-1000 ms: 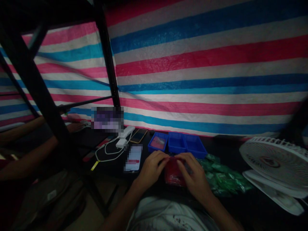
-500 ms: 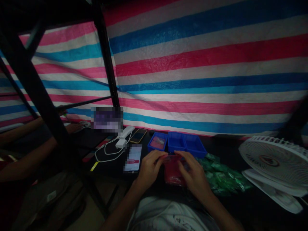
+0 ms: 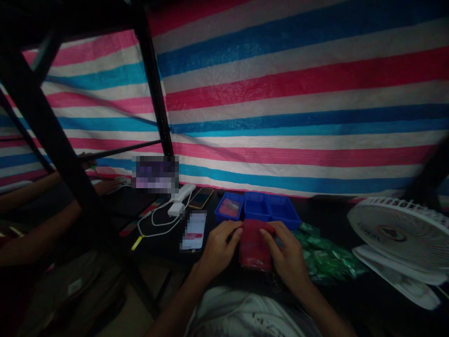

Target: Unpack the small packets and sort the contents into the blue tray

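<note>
A red plastic pouch point(image 3: 254, 245) lies on the dark table directly in front of me, its lower end close to my body. My left hand point(image 3: 220, 249) grips its left side, and my right hand point(image 3: 285, 252) presses on its right side, with fingers over the upper edge. Just right of my right hand is a heap of small green foil packets point(image 3: 326, 255). Beyond the pouch stands a blue compartment tray point(image 3: 268, 210), and a smaller blue tray point(image 3: 228, 208) holds a pink item.
Left of my hands lie a blurred phone point(image 3: 193, 230), a second phone point(image 3: 201, 198), and a white power bank point(image 3: 184, 192) with cables. A white fan point(image 3: 400, 234) sits at right. A co-worker's arm point(image 3: 38, 217) reaches past a black metal frame point(image 3: 59, 140) at left.
My hands have drawn apart from the pouch's top edge to its two sides, showing more of its upper end. The pouch stays in about the same place.
</note>
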### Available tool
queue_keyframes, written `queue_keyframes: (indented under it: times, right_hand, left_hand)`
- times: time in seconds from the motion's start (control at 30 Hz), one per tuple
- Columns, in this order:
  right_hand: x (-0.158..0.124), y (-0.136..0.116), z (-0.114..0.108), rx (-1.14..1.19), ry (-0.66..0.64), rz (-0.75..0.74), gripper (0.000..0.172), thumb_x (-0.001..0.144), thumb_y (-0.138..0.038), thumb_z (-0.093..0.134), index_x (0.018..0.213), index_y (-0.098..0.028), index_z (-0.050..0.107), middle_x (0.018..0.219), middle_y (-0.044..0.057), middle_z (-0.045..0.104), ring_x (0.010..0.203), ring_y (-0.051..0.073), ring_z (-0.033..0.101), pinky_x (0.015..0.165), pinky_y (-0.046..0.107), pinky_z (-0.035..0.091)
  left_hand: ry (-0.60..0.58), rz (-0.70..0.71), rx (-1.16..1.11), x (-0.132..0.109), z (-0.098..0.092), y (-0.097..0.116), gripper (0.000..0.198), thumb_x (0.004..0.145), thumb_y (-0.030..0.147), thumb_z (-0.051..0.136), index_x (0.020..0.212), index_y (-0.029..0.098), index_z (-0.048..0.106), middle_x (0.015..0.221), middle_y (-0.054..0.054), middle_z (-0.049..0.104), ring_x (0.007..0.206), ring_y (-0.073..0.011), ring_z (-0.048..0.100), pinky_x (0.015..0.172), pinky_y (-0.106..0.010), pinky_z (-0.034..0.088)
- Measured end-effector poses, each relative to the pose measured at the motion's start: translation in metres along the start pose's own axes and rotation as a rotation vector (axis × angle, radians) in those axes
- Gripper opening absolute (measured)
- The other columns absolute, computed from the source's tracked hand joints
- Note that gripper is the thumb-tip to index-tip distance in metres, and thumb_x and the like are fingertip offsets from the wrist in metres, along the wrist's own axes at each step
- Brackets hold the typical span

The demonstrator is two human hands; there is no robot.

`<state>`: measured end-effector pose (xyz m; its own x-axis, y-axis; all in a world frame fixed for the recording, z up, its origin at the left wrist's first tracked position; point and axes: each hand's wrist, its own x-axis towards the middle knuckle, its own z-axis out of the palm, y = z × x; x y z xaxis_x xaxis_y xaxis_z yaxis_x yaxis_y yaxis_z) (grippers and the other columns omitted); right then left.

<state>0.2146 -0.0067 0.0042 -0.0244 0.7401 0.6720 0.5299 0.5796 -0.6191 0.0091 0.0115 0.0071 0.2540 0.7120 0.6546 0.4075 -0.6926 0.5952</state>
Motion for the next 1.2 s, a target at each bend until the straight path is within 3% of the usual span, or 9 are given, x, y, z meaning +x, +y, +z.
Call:
queue_keyframes:
  times: [0.1, 0.23, 0.5, 0.7, 0.87, 1.0, 1.2]
  right_hand:
    - [-0.001, -0.001, -0.001, 0.024, 0.008, 0.036, 0.02, 0.103, -0.035, 0.05, 0.093, -0.022, 0.061, 0.089, 0.004, 0.064, 0.083, 0.021, 0.06, 0.075, 0.031, 0.046]
    - [-0.002, -0.003, -0.001, 0.025, -0.009, 0.037, 0.018, 0.103, -0.035, 0.051, 0.094, -0.022, 0.061, 0.087, 0.003, 0.065, 0.081, 0.02, 0.06, 0.074, 0.029, 0.046]
    - [-0.002, -0.002, 0.005, -0.048, -0.034, -0.002, 0.015, 0.101, -0.034, 0.053, 0.098, -0.021, 0.059, 0.091, 0.005, 0.065, 0.083, 0.022, 0.061, 0.074, 0.031, 0.047]
    - [-0.002, -0.003, 0.004, -0.057, -0.039, -0.051, 0.015, 0.103, -0.03, 0.049, 0.095, -0.022, 0.059, 0.09, 0.005, 0.062, 0.085, 0.022, 0.06, 0.078, 0.033, 0.047]
    - [-0.001, -0.006, 0.001, -0.026, -0.031, -0.085, 0.015, 0.103, -0.026, 0.049, 0.105, -0.023, 0.064, 0.101, 0.008, 0.063, 0.096, 0.025, 0.06, 0.085, 0.036, 0.048]
    - [-0.001, -0.005, 0.0, -0.036, 0.016, -0.08, 0.019, 0.101, -0.026, 0.051, 0.108, -0.023, 0.068, 0.098, 0.008, 0.061, 0.094, 0.025, 0.06, 0.081, 0.036, 0.05]
    - [-0.004, 0.003, 0.0, -0.059, 0.021, -0.106, 0.02, 0.1, -0.024, 0.054, 0.113, -0.024, 0.07, 0.096, 0.007, 0.069, 0.09, 0.024, 0.063, 0.081, 0.038, 0.05]
  left_hand:
    - [-0.023, -0.017, 0.017, -0.002, 0.0, 0.0, 0.026, 0.101, 0.033, 0.054, 0.121, 0.02, 0.065, 0.114, -0.009, 0.072, 0.098, -0.0202, 0.067, 0.09, -0.034, 0.053]
    - [-0.049, -0.018, 0.073, -0.002, 0.001, -0.001, 0.029, 0.092, 0.04, 0.069, 0.112, 0.019, 0.066, 0.1, -0.006, 0.071, 0.083, -0.0184, 0.063, 0.077, -0.03, 0.052]
    - [-0.066, -0.089, 0.026, 0.0, 0.001, -0.002, 0.025, 0.096, 0.043, 0.062, 0.097, 0.018, 0.067, 0.083, -0.001, 0.067, 0.07, -0.0145, 0.057, 0.066, -0.026, 0.045]
    - [-0.053, -0.109, 0.002, 0.002, -0.001, 0.002, 0.021, 0.097, 0.038, 0.06, 0.098, 0.018, 0.068, 0.086, -0.002, 0.067, 0.073, -0.0151, 0.057, 0.069, -0.026, 0.045]
    - [-0.034, -0.035, -0.021, 0.005, -0.003, 0.009, 0.015, 0.099, 0.032, 0.057, 0.1, 0.019, 0.066, 0.094, -0.004, 0.065, 0.08, -0.0162, 0.057, 0.072, -0.027, 0.045]
    - [-0.004, 0.009, -0.013, 0.006, -0.004, 0.01, 0.013, 0.099, 0.027, 0.055, 0.103, 0.02, 0.066, 0.104, -0.007, 0.063, 0.088, -0.0181, 0.059, 0.074, -0.027, 0.047]
    - [0.023, 0.022, 0.07, 0.005, -0.002, 0.005, 0.011, 0.098, 0.026, 0.059, 0.093, 0.02, 0.067, 0.085, -0.003, 0.06, 0.082, -0.0185, 0.056, 0.073, -0.029, 0.044]
